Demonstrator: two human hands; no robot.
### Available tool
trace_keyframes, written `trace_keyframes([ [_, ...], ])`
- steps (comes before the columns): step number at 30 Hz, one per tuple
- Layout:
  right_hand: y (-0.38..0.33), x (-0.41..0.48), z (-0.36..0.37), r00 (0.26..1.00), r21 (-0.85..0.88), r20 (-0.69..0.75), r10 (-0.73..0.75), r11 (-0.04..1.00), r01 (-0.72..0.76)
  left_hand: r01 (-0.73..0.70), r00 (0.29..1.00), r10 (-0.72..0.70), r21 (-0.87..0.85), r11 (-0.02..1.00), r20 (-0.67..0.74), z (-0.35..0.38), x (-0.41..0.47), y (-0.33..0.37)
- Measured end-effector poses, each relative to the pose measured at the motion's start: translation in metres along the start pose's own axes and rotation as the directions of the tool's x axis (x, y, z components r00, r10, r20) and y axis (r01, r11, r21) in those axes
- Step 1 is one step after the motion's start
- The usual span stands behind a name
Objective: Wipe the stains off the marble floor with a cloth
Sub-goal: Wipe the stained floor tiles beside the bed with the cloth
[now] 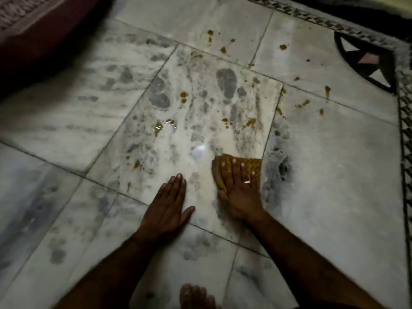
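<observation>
White marble floor [323, 175] with grey veining carries several yellow-brown stains, such as one [250, 123] at the centre tile's far right and one [158, 127] wet and shiny at its middle left. A folded yellow-brown patterned cloth [254, 167] lies flat on the centre tile's near right corner. My right hand [239, 188] presses on the cloth with straight fingers, a ring on one finger. My left hand [169, 206] rests flat on bare marble to the left of the cloth, fingers straight and together.
A dark red patterned fabric [33, 30] lies at the far left. A dark mosaic border [404, 130] with a triangle inlay [367, 61] runs along the right and far edges. My bare foot [196, 296] shows at the bottom centre.
</observation>
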State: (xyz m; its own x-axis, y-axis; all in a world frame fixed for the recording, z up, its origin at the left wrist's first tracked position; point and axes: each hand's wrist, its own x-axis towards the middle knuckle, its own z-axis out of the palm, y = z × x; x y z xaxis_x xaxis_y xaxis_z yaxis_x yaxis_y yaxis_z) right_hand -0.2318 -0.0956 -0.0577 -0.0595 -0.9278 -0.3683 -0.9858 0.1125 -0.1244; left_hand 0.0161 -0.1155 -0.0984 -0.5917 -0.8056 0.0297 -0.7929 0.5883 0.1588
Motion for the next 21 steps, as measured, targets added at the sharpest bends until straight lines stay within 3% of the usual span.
trace_keyframes([
  [4,-0.067,-0.040,0.033,0.958,-0.070,-0.095,-0.270,0.962,0.264,-0.042,0.998,0.043,0.018,0.999,-0.043,0.002,-0.024,-0.015],
  [7,-0.047,-0.062,0.036,0.913,-0.141,-0.109,-0.393,0.915,0.378,-0.074,0.996,0.076,0.045,0.996,-0.044,-0.002,-0.033,-0.021],
  [11,-0.003,-0.023,0.024,0.958,-0.147,-0.168,-0.233,0.967,0.209,-0.053,0.998,0.054,0.036,0.998,-0.012,-0.005,-0.035,-0.020],
  [15,-0.036,0.046,0.006,0.984,-0.069,-0.160,-0.081,0.995,0.070,-0.041,0.999,0.041,0.017,0.999,-0.003,-0.003,-0.034,-0.019],
  [18,-0.058,0.032,0.016,0.954,-0.116,-0.202,-0.220,0.973,0.199,-0.049,0.998,0.049,0.008,0.999,0.026,-0.003,-0.033,-0.021],
  [21,-0.050,-0.005,0.031,0.901,-0.190,-0.154,-0.405,0.907,0.375,-0.046,0.998,0.046,-0.008,0.999,0.043,-0.005,-0.035,-0.026],
])
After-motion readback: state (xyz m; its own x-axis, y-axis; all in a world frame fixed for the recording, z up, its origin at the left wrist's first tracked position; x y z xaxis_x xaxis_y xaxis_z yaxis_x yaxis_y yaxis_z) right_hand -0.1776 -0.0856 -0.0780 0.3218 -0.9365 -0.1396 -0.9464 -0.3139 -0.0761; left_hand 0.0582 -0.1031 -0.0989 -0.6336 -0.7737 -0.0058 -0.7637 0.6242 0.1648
